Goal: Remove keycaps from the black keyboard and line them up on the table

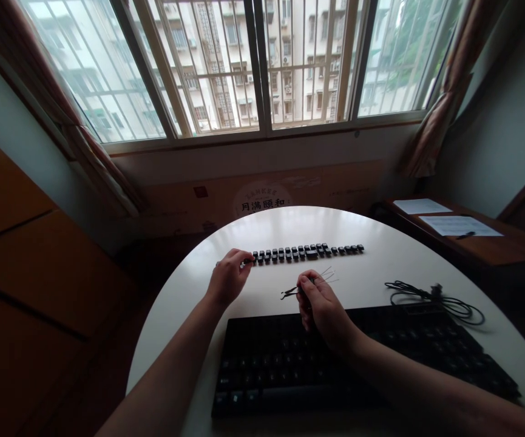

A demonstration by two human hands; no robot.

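Note:
At the left end of two rows of black keycaps (288, 254), my left hand (229, 278) pinches a small black keycap (246, 261) between thumb and fingertips. My right hand (320, 303) is wrapped round a wire keycap puller (290, 293); its dark hooked end points left and its thin wires stick out to the right. Below that hand lies a black keyboard (284, 370), partly covered by my right forearm. Several key spots in its upper rows look bare, though the dark surface makes details hard to see.
The round white table (175, 315) curves away towards the window. A coiled black cable (453, 303) rests behind the keyboard on the right. Paper sheets (460, 226) and a dark pen (466, 235) lie on a brown desk (508, 249) at the far right.

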